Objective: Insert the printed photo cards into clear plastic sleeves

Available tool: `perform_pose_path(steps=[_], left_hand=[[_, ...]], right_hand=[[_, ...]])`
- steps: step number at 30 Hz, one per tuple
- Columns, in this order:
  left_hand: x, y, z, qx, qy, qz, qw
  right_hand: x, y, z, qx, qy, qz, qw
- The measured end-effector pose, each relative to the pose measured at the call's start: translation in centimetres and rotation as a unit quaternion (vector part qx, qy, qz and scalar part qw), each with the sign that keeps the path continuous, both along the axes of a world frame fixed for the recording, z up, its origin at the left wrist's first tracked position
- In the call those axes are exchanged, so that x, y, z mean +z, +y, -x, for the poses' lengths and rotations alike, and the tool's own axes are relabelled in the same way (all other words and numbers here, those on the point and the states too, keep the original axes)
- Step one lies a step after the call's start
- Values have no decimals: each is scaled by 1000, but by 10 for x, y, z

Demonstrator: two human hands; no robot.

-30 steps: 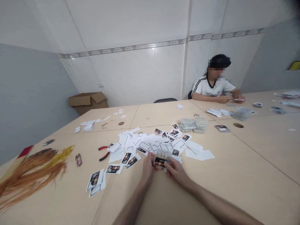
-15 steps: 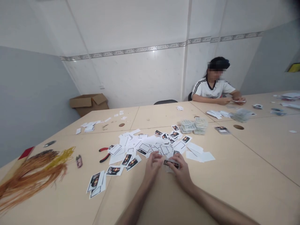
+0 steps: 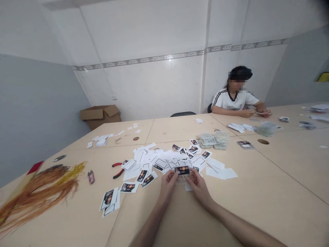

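Between my two hands is a small clear packet with a black printed card point(image 3: 182, 170) at its top. My left hand point(image 3: 168, 181) pinches the packet's left edge between thumb and fingers. On the other side, my right hand point(image 3: 196, 183) grips its right edge. The packet's lower part is see-through, and I cannot make out what lies inside. A pale piece of paper point(image 3: 188, 187) shows just under it, beside my right hand. Just beyond my hands spreads a heap of white and black printed cards point(image 3: 160, 159).
Red-handled pliers point(image 3: 118, 170), small pink snips point(image 3: 90, 177) and orange cords point(image 3: 51, 188) lie to the left. Stacks of clear packets point(image 3: 213, 140) stand behind the cards. Across the table a person point(image 3: 236, 96) handles papers. A cardboard box point(image 3: 100, 115) stands beyond the table.
My left hand has closed on the packet's left edge, where before it was apart from it. The packet has turned to show its printed card upright. The view has shifted slightly.
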State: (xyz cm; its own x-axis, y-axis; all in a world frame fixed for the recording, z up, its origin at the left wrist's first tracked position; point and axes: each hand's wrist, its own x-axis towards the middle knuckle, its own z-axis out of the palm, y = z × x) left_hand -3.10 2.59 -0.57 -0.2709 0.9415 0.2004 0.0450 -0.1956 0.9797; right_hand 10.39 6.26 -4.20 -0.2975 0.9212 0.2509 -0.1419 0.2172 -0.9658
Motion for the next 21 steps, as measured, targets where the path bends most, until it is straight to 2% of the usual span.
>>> perform_pose_path(steps=[6,8,10,13,15,18,21], left_hand=[[1,-3,-8,-12,28,-7,1000],[-1,-5,-11,-19,45,-5,999],[-5,-6,-13,-39,59,0,997],[-10,-7,-15,-66,72,8,995],[-13,-6,-15,-81,77,12,994],[-14,-5,-14,-93,83,12,992],[-15,-4,-15,-97,90,9,991]], right_hand=[[9,-1,1,-10,96,-15,995],[15,6,-2,-39,123,-24,991],[23,23,-15,-99,141,-32,984],[36,65,-55,-242,119,-24,963],[43,100,-93,-346,98,-8,933],[46,147,-154,-443,79,30,893],[39,172,-203,-515,29,89,852]])
